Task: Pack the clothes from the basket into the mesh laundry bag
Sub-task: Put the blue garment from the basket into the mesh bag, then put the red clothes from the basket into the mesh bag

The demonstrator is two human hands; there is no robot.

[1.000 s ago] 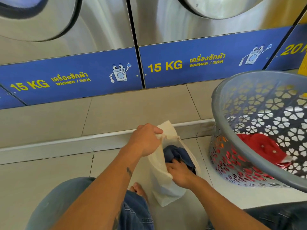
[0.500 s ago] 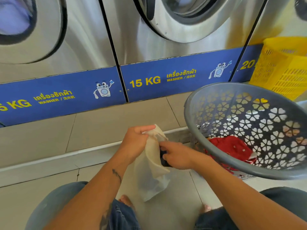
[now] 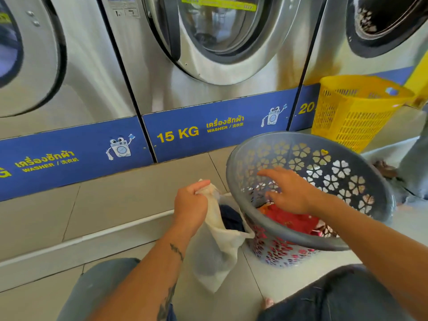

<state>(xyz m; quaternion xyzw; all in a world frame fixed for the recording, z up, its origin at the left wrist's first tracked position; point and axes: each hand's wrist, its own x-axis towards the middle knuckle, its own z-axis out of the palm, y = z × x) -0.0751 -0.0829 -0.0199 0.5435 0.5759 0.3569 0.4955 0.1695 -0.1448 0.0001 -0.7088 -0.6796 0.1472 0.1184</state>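
— Where are your hands?
— Your left hand [image 3: 190, 206] pinches the rim of the mesh bag [image 3: 217, 249], dark cloth [image 3: 231, 220] inside. Your right hand [image 3: 288, 193], fingers spread, hovers in the grey basket [image 3: 370, 188] above the red clothes [image 3: 291, 220].

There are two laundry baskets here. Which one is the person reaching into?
The grey basket with flower-shaped holes, nearest the person: the right hand is over its red clothes. The yellow basket stands behind, untouched.
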